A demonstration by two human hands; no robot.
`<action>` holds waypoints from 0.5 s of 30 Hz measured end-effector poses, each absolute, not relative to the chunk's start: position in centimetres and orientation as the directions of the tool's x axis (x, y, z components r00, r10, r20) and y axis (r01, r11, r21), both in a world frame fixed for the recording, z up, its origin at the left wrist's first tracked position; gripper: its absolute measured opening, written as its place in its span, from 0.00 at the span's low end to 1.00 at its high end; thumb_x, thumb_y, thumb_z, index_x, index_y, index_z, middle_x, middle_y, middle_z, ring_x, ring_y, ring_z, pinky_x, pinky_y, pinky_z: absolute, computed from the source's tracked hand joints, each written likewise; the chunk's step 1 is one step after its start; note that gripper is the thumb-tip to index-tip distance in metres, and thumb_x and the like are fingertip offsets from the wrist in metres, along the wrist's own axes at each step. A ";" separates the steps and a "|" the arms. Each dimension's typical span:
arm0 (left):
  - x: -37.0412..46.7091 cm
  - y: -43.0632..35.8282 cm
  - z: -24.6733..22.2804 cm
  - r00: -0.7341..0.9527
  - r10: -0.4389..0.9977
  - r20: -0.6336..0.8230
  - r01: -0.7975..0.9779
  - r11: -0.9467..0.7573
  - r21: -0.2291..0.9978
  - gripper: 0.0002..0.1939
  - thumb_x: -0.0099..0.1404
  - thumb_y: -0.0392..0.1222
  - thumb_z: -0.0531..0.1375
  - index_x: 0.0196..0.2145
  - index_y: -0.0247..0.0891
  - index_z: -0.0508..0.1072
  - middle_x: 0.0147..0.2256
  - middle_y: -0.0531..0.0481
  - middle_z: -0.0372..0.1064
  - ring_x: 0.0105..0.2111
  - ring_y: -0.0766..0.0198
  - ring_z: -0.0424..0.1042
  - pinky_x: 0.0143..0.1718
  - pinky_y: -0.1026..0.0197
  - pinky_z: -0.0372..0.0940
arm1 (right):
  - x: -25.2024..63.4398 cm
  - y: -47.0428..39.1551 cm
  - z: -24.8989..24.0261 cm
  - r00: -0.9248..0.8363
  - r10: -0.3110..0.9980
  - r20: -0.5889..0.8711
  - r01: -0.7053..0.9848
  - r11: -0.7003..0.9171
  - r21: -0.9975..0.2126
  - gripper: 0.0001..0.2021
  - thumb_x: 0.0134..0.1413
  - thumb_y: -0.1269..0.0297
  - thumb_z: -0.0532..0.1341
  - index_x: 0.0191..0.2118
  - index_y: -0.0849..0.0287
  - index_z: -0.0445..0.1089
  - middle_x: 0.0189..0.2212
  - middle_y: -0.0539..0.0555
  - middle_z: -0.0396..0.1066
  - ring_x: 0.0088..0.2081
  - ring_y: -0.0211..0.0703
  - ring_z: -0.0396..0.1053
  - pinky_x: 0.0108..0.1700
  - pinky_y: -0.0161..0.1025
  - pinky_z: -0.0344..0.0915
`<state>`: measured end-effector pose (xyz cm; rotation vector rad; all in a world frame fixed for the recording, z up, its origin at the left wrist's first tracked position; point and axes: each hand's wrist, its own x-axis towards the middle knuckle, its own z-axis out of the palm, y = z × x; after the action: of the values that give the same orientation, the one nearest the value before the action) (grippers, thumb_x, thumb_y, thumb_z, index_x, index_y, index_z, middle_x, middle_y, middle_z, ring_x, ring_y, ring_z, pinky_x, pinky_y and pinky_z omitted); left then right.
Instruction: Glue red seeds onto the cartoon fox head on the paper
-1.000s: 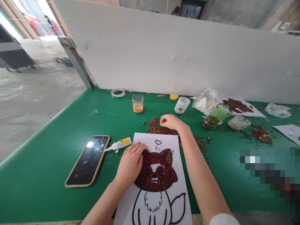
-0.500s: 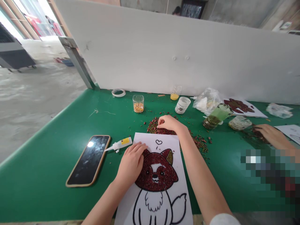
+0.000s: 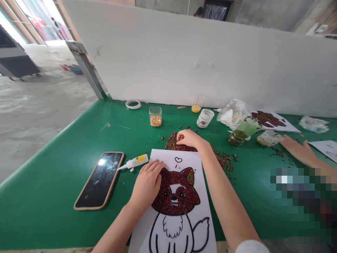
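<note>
A white sheet (image 3: 200, 225) with a black-outlined animal drawing lies before me; the animal's head (image 3: 175, 207) is covered in dark red beans. My left hand (image 3: 150, 177) rests flat over the sheet's left side and the head's edge, fingers extended. Beyond the sheet's top edge, my right hand (image 3: 187, 137) has its fingers pinched together at a pile of red and green beans (image 3: 172, 141); whatever is between the fingertips is too small to make out. Left of the sheet lie a white glue bottle (image 3: 137, 161) and a phone (image 3: 99, 181).
Toward the white partition (image 3: 158, 52) stand a cup of corn kernels (image 3: 155, 117), a clear cup (image 3: 205, 118) and a tape roll (image 3: 133, 104). At right are a tilted green jar (image 3: 243, 131), a plastic bag (image 3: 233, 114) and another person's hand (image 3: 300, 151).
The other person's hand at right has opened out and moved slightly toward the clear jar, off the dark beans. My two hands are nearly unchanged.
</note>
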<state>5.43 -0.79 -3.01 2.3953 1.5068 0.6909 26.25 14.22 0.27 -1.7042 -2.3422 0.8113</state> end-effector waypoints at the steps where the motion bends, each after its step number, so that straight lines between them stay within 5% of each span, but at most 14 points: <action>1: 5.4 -0.8 -3.0 0.359 0.895 0.266 0.787 -0.443 0.429 0.19 0.61 0.28 0.48 0.47 0.38 0.69 0.48 0.47 0.70 0.51 0.56 0.65 0.52 0.48 0.62 | 26.2 14.2 0.3 -0.344 0.917 -0.202 0.848 0.211 -0.486 0.04 0.46 0.66 0.64 0.30 0.58 0.70 0.30 0.50 0.73 0.30 0.36 0.67 0.29 0.31 0.56; 15: 5.5 -0.8 -2.9 0.357 0.892 0.279 0.782 -0.449 0.434 0.19 0.61 0.28 0.48 0.46 0.40 0.69 0.48 0.48 0.70 0.51 0.57 0.65 0.52 0.48 0.62 | 26.8 14.7 -0.1 -0.322 0.945 -0.066 0.872 0.269 -0.409 0.04 0.51 0.71 0.59 0.32 0.57 0.71 0.36 0.50 0.73 0.35 0.37 0.67 0.34 0.32 0.56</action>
<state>5.51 -0.84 -2.92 2.3929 1.5039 0.7110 26.78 14.66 -0.10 -1.7021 -2.3429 0.5604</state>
